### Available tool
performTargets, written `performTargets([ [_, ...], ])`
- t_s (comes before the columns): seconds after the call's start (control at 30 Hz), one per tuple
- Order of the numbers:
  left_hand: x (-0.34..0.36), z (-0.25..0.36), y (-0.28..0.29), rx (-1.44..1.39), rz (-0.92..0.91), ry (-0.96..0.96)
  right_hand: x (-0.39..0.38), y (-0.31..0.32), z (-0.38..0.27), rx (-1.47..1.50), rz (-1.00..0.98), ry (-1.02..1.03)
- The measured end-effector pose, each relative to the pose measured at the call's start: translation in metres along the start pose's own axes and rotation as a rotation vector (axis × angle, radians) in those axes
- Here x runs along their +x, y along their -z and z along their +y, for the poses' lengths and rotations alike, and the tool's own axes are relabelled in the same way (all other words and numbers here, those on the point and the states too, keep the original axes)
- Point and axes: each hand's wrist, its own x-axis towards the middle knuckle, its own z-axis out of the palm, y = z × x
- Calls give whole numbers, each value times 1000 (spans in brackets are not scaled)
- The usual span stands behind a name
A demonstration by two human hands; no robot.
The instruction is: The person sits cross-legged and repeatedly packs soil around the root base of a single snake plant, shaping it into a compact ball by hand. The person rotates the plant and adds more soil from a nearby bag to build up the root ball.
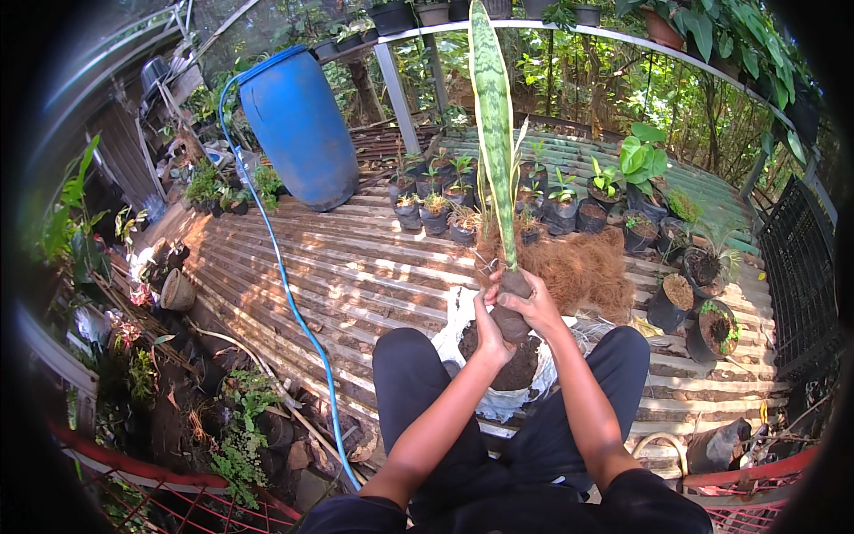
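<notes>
Outdoors, on ribbed sheeting [356, 294]; above crumpled white sack [457, 308] of dark soil [521, 369], pressing left hand [488, 326] and right hand [536, 308] around brown rounded lump [511, 327].

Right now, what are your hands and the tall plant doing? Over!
Left hand, right hand: both round the root ball. Plant: leaf up, over the soil sack. Fibre: just beyond, seems out of the way.

Leaf [495, 116] green, dark-banded, yellow-edged; soil [518, 372] dark brown; barrel [301, 133] blue.

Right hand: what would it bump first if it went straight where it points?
Likely the soil clump, since the right hand is touching it; depth beyond is unclear.
</notes>
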Motion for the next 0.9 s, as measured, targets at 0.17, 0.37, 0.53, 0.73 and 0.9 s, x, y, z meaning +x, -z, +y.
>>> performTargets([
  [0.17,-5,8,3,-15,16,18,-4,-10,8,-262,267,-9],
  [0.37,-6,13,4,86,-51,-76,1,-7,-12,-146,114,61],
  [0.53,2,9,17,200,0,-91,3,-13,-9,-41,320,-65],
  [0.73,-1,10,25,719,35,-554,6,-17,-8,19,434,-73],
  [0.9,-13,20,29,1101,-98,-831,8,-28,-17,-14,540,-179],
])
